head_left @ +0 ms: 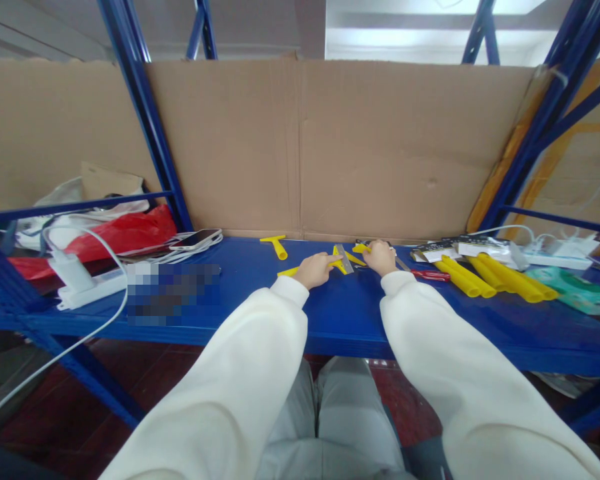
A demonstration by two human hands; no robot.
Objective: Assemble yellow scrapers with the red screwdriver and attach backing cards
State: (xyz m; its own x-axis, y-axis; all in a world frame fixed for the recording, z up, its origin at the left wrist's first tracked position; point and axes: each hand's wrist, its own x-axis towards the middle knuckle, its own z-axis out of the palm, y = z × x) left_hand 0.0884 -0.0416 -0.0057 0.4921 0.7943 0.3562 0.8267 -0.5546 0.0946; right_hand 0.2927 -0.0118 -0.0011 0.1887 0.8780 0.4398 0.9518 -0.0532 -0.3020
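My left hand (314, 270) is closed around the yellow handle of a scraper (347, 259), whose metal blade points right, just above the blue shelf. Close to that blade, my right hand (381, 258) has its fingers curled at a yellow plastic piece (361, 248); my own hand hides part of it. Between the hands another yellow strip (355, 259) lies by the blade. A red-handled tool (431, 275) rests right of my right hand. Farther left lies a yellow T-shaped scraper handle (279, 247) on the shelf.
Several yellow tube-like handles (510, 277) lie at the right, beside packets (437, 249) and a green pack (575, 291). On the left are a power strip (95, 285), a phone (197, 239) and a red bag (125, 233). Cardboard (380, 147) closes off the back.
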